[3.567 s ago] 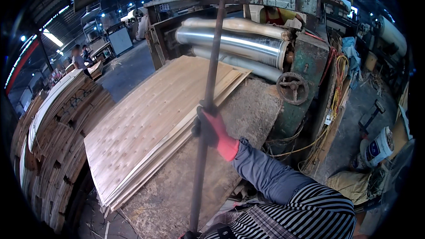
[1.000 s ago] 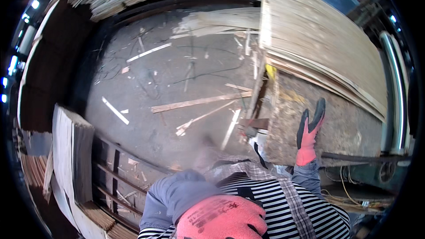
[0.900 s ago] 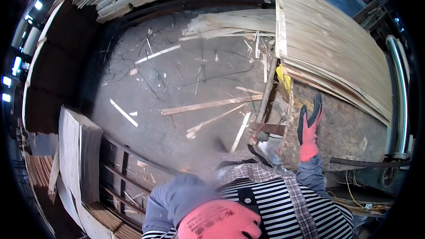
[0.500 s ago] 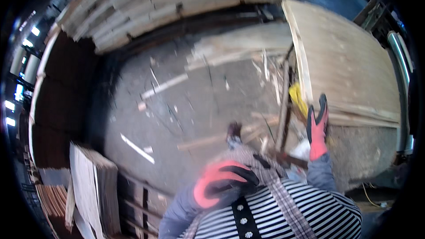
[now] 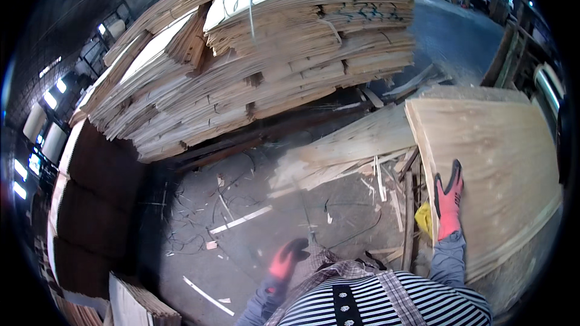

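My right hand (image 5: 449,202), in a red glove with dark fingertips, reaches over the left edge of a stack of pale wood sheets (image 5: 489,163). Its fingers are stretched out and spread, and it appears to rest on the top sheet without gripping it. Low in front of my body, my left hand (image 5: 285,259) wears a matching glove. Its fingers are loosely extended over the floor with nothing in them. A yellow thing (image 5: 424,218), its kind unclear, shows beside the stack, below my right hand.
A tall pile of veneer sheets (image 5: 272,66) spans the far side. Dark stacked sheets (image 5: 90,205) stand at the left, with a smaller stack (image 5: 139,302) nearer. Wood strips (image 5: 241,220) and scraps litter the floor (image 5: 284,214). A metal roller (image 5: 548,87) is at the far right.
The view has tilted up, showing more of the far pile. My right hand now lies farther over the sheet stack. My left hand has moved away from my front, its fingers less curled.
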Demonstrator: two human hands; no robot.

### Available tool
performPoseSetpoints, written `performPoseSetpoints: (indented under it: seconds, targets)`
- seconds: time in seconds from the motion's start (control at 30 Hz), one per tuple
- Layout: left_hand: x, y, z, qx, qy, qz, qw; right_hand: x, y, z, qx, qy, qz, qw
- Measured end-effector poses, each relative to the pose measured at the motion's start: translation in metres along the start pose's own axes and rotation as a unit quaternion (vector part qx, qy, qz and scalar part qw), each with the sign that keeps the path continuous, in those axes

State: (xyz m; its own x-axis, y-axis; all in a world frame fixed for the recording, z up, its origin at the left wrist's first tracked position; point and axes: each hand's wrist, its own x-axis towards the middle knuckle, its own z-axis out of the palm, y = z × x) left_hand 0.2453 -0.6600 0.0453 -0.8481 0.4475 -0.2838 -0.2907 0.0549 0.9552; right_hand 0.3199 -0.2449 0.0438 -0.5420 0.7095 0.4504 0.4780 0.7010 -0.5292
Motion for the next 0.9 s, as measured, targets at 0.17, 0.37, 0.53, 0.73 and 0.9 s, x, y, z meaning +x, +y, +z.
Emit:
performPoseSetpoints:
  seconds: [0.17, 0.37, 0.53, 0.73, 0.9]
  targets:
    - [0.140, -0.010, 0.004, -0.067, -0.055, -0.038, 0.995, 0.054, 0.055, 0.025, -0.318, -0.025, 0.123, 0.940]
    - [0.338, 0.051, 0.078, 0.043, -0.241, -0.015, 0.969, 0.063, 0.071, 0.058, -0.366, -0.136, 0.228, 0.892]
    - [0.465, 0.079, 0.242, 0.292, -0.406, 0.167, 0.849, 0.061, 0.078, 0.054, -0.336, -0.161, 0.301, 0.878]
    - [0.525, 0.072, 0.404, 0.583, -0.324, 0.417, 0.617, 0.077, 0.072, 0.052, -0.291, -0.141, 0.305, 0.896]
    - [0.530, 0.083, 0.419, 0.644, -0.411, 0.295, 0.573, 0.085, 0.058, 0.050, -0.263, -0.162, 0.355, 0.882]
